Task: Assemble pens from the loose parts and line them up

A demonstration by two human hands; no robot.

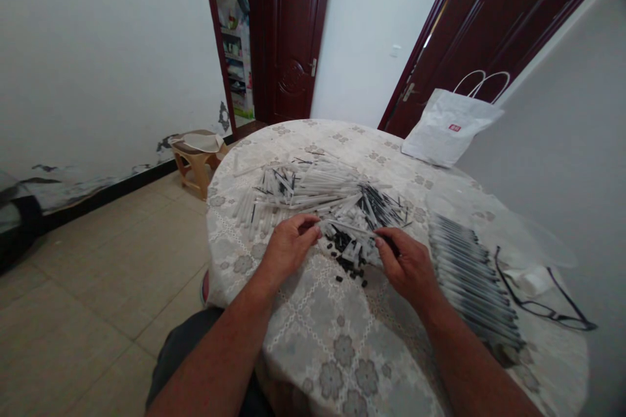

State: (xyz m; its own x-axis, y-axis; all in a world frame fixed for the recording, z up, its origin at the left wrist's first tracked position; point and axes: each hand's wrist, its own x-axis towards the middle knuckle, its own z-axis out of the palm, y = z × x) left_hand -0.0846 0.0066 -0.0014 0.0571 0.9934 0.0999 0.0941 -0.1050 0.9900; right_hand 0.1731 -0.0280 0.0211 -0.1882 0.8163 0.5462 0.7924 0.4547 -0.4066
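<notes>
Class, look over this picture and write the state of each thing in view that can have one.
Left hand: pinching one end of a slim tube
Right hand: gripping its other end
Tube pile: loose, heaped
Black pieces: scattered
Row of pens: side by side
Glasses: unfolded
White bag: standing, handles up
Tablecloth: draped

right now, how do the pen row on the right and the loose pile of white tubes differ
The pen row lies neatly side by side; the tube pile is scattered at mixed angles. The pen row looks grey with dark streaks, while the tube pile is mostly whitish. Both consist of long, slim pieces.
</notes>
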